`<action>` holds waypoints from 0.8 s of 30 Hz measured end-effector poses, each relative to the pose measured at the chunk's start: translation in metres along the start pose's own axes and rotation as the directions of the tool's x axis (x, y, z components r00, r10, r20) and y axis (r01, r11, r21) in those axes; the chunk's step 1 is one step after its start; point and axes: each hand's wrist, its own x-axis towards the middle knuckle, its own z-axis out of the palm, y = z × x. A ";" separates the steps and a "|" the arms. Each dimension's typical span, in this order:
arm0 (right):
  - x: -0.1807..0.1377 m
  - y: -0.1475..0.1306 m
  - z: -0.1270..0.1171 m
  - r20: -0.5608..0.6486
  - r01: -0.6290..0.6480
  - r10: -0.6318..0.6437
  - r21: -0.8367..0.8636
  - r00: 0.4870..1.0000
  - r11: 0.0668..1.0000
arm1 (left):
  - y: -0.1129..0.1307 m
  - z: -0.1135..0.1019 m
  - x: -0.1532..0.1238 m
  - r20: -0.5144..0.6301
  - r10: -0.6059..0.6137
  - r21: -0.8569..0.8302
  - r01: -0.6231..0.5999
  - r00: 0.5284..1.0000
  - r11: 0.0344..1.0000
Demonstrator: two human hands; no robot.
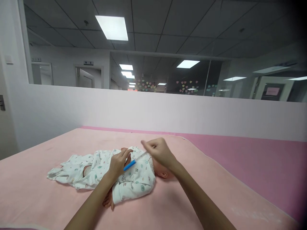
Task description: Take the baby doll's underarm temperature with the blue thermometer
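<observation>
— Both hands are working over the doll; what is each one doing?

— Her left hand [119, 162] is resting on the doll's [124, 174] chest, fingers curled around the blue end of a thin thermometer [134, 161]. The right hand [158, 150] is pinching its clear end, fingers closed.

— And where is the doll lying?

— It is lying on its back in a printed romper [100, 169], on a pink blanket [35, 191] covering the table, head toward the right.
</observation>
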 end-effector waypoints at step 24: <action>-0.024 0.031 0.059 -0.229 -0.100 0.057 -0.178 0.972 0.979 | 0.031 -0.006 -0.008 -0.079 -0.447 -0.737 0.249 0.891 0.628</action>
